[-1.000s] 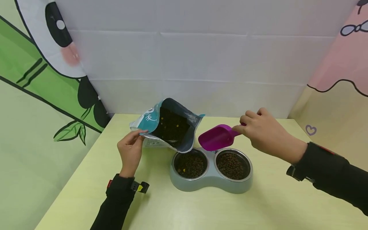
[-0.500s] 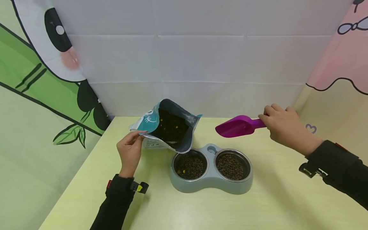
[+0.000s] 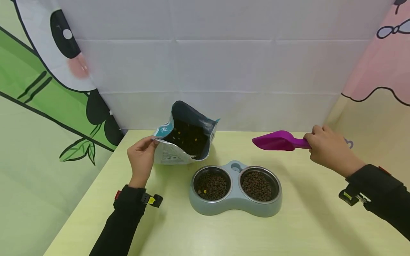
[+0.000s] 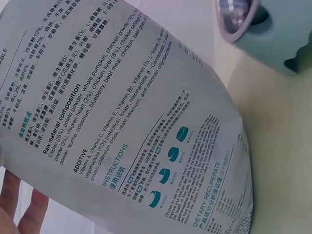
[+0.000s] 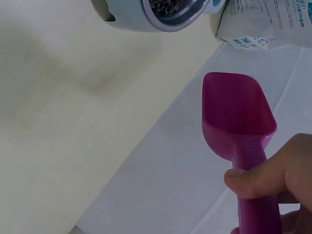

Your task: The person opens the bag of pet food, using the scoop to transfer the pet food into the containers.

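My left hand (image 3: 142,160) pinches the rim of a pet food bag (image 3: 173,153), whose wide mouth shows dark kibble with yellow bits. Printed ingredient text covers the bag's side in the left wrist view. Off to the right, my right hand (image 3: 331,147) grips the handle of a purple scoop (image 3: 278,141), held above the table. In the right wrist view the scoop's bowl (image 5: 239,105) holds no kibble, and the thumb lies along the handle. A grey-blue double bowl stand (image 3: 235,208) carries two metal bowls with brown kibble, a few yellow bits in the left one.
The stand sits on a pale yellow table (image 3: 224,238), in front of the bag and between the two arms. Behind the table rises a white wall covering (image 3: 224,71). Cartoon-printed side panels (image 3: 38,170) flank it.
The scoop has moved right in my right hand, away from the bag and bowls. My left hand has shifted the bag slightly back and left, tilting it more upright, off the left bowl's edge.
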### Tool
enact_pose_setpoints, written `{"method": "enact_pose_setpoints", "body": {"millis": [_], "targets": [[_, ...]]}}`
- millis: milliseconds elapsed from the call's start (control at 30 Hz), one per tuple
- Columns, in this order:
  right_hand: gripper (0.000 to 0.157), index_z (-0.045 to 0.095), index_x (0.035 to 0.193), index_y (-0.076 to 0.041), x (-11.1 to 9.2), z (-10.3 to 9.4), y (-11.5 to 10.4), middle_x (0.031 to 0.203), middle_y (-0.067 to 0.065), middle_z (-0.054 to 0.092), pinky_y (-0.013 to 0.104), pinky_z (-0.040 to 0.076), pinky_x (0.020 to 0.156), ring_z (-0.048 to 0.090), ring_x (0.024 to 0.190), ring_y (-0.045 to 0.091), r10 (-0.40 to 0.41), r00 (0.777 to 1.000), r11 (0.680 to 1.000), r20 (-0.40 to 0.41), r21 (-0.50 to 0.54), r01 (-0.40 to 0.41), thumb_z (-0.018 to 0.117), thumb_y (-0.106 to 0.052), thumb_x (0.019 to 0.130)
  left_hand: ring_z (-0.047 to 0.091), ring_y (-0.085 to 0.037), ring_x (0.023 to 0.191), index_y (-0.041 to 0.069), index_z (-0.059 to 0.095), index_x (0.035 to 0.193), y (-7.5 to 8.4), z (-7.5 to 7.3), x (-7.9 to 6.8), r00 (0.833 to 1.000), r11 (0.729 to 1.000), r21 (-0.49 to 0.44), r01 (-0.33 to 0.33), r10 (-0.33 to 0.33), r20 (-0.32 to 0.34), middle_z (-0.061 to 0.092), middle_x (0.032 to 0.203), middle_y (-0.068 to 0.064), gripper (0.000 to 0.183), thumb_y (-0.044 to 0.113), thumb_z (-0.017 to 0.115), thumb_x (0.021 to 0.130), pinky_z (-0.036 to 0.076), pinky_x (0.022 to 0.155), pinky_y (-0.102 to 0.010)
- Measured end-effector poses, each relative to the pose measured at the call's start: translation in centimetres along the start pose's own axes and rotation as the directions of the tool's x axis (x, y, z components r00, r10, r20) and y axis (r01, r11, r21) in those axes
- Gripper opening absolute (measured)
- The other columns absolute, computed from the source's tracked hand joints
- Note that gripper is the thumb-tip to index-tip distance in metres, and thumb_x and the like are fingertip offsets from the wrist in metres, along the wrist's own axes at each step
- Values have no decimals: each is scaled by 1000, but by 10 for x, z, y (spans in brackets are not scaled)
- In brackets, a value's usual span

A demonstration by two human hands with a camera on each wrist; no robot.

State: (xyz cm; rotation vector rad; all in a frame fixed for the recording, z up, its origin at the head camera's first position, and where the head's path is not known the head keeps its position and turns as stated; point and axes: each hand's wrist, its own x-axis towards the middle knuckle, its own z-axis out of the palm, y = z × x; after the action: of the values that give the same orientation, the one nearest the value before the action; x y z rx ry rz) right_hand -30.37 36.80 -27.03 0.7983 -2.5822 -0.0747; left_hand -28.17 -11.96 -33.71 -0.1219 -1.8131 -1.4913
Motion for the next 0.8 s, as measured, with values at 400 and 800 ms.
{"method": "enact_pose_setpoints", "body": {"millis": [400,800], "targets": [[10,47,78,-7,-20,22,10,52,-3,36,30,23,36,33,46,15,186,978,980,97,53,-192,55,-7,72,54,-16,87,8,67,95,-1,-2,43,971,972,3,237,-237,-12,61,91,-2,22,25,65,81,47,73,-22],[40,45,64,-15,-35,51,15,55,-2,35,29,21,40,33,50,15,346,885,890,311,190,-415,35,-38,95,57,-14,90,12,67,101,0,-3,76,926,923,-87,375,-378,-13,63,93,1,27,27,68,78,49,83,-32]]}}
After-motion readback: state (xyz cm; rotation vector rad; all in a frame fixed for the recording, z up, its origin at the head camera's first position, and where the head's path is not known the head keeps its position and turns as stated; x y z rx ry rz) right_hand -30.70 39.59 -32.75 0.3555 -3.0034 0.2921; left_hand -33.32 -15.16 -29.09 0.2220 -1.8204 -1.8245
